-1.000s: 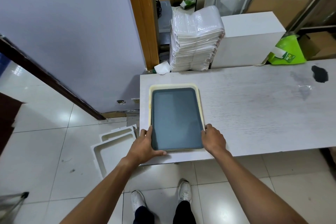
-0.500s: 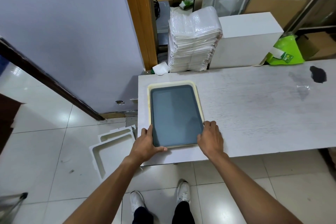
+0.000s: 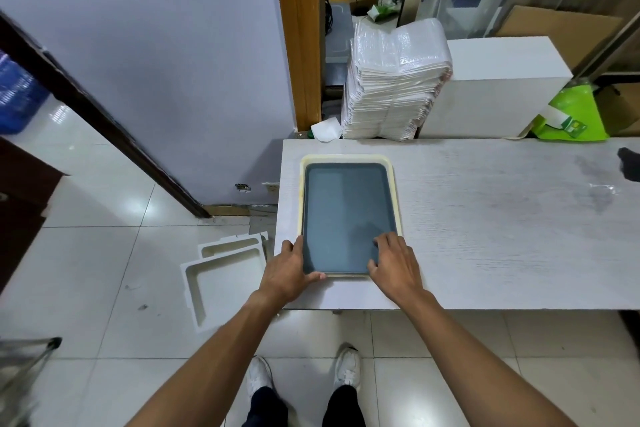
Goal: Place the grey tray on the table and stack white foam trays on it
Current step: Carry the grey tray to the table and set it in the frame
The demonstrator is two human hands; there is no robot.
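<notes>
Grey tray (image 3: pixel 348 215) lies flat at table's (image 3: pixel 485 218) near-left end, left hand (image 3: pixel 289 269) pinching its near-left corner, right hand (image 3: pixel 394 265) spread flat on near-right corner, likely squaring it for stacking.

One grey tray (image 3: pixel 348 215), two hands (image 3: pixel 289 269) (image 3: pixel 394 263), perhaps two foam trays (image 3: pixel 225 274) on the floor

I see one view only: the head camera looks steeply forward and down (wide-angle, edges bowed) over the tabletop (image 3: pixel 485 236) at arm's reach.
</notes>
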